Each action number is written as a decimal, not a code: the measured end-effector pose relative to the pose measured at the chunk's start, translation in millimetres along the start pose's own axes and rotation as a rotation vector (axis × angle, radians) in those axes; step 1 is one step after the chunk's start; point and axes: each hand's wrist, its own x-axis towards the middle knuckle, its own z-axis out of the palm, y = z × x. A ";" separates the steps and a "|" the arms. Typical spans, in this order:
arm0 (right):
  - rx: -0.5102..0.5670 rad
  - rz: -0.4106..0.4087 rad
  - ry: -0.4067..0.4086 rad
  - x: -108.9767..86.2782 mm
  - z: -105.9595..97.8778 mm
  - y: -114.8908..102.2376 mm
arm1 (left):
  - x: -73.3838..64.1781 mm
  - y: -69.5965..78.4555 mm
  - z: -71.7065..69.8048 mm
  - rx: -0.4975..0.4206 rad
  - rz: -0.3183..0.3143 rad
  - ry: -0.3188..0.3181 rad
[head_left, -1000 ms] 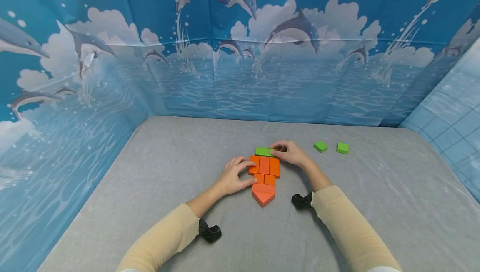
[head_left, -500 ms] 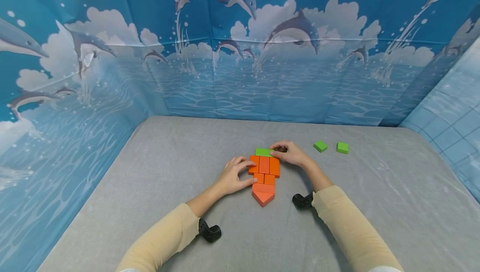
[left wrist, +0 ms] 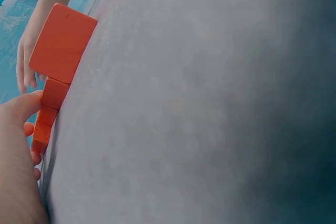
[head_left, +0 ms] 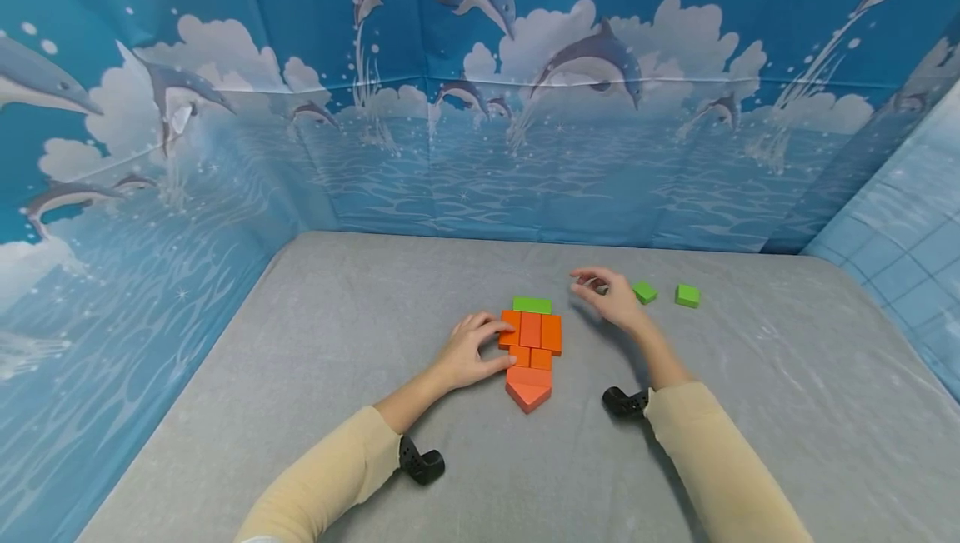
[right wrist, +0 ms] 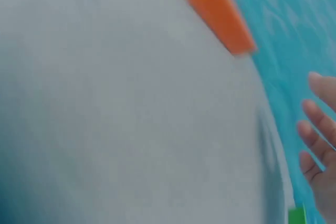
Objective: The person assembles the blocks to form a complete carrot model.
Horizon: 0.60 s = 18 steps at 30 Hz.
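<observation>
Orange blocks lie flat together in a stepped figure: a row of upright rectangles (head_left: 531,330), two smaller blocks (head_left: 541,359) below, and a pointed end piece (head_left: 528,396) nearest me. A green block (head_left: 532,306) lies along the far end of the row. My left hand (head_left: 465,356) rests against the figure's left side, index finger on the left rectangle and thumb at a small block. Its thumb also shows touching orange in the left wrist view. My right hand (head_left: 611,297) hovers right of the green block, fingers loosely bent, holding nothing visible.
Two loose green blocks, one (head_left: 645,292) partly behind my right hand and another (head_left: 687,296) farther right, lie on the grey cloth surface (head_left: 360,318). A dolphin-print curtain (head_left: 480,176) rises along the back and sides. Black wrist mounts (head_left: 422,461) stick out near both cuffs.
My right hand has let go of the far green block and moved right and slightly away, toward the loose green ones. The green block and my left hand have stayed in place.
</observation>
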 end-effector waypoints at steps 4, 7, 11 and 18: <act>-0.071 0.026 0.164 -6.8 -27.2 34.9 | 0.1 0.3 0.2 -0.004 0.001 0.001; -0.128 0.050 0.287 -16.8 -45.5 60.4 | -0.2 0.5 0.0 -0.010 0.001 0.002; -0.167 0.089 0.400 -33.0 -65.6 80.7 | -0.1 0.2 0.2 -0.009 -0.009 -0.005; -0.248 0.218 0.362 -52.4 -92.2 99.8 | 0.5 -0.6 0.6 -0.009 -0.025 -0.020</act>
